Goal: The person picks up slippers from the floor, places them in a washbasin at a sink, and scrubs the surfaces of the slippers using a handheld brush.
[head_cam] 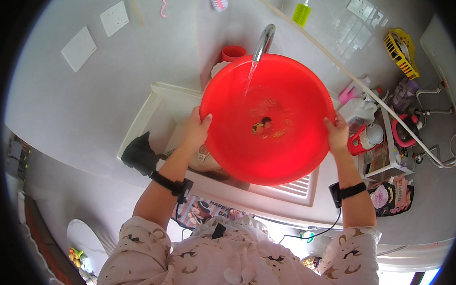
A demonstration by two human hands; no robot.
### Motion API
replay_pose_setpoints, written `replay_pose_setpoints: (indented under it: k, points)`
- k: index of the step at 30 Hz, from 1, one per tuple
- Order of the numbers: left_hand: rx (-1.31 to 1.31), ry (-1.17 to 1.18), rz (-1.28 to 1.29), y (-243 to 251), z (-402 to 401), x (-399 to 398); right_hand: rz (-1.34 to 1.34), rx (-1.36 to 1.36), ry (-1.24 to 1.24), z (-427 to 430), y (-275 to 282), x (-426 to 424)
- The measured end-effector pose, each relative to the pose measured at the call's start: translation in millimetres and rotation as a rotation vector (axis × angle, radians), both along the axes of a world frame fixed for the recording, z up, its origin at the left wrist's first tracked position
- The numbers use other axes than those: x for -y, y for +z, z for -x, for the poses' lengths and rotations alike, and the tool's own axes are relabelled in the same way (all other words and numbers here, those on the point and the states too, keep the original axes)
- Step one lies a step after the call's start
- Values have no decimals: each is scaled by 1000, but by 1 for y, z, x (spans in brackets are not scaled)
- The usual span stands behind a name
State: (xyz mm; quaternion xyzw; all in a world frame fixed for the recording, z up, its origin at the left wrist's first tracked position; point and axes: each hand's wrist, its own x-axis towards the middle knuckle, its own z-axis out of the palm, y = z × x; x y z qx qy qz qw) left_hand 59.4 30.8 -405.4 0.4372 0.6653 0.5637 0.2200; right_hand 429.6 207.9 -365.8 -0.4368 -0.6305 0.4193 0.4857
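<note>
A large red plastic basin is held by its rim between my two hands, above a white laundry sink. My left hand grips the left rim with the thumb on the inner side. On the opposite rim, my right hand holds in the same way. From the chrome faucet a stream of water runs into the basin. Rippling water covers the basin's bottom, where a small dark, yellow and red patch shows; whether it is a print or an object I cannot tell.
Right of the sink are a white jug, a red-handled brush and a white rack. A black cloth drapes over the sink's left edge. Behind the basin sits a red cup. A pale hose slants across the right side.
</note>
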Motion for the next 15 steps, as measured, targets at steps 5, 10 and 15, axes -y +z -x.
replay_pose_setpoints:
  k: [5, 10, 15]
  points:
    - [324, 5, 149, -43, -10, -35, 57, -59, 13, 1, 67, 6]
    - [827, -10, 167, -23, -51, -42, 239, 18, -46, -39, 78, 7]
    - [806, -101, 42, -9, -49, -37, 367, -144, 14, -69, 22, 11]
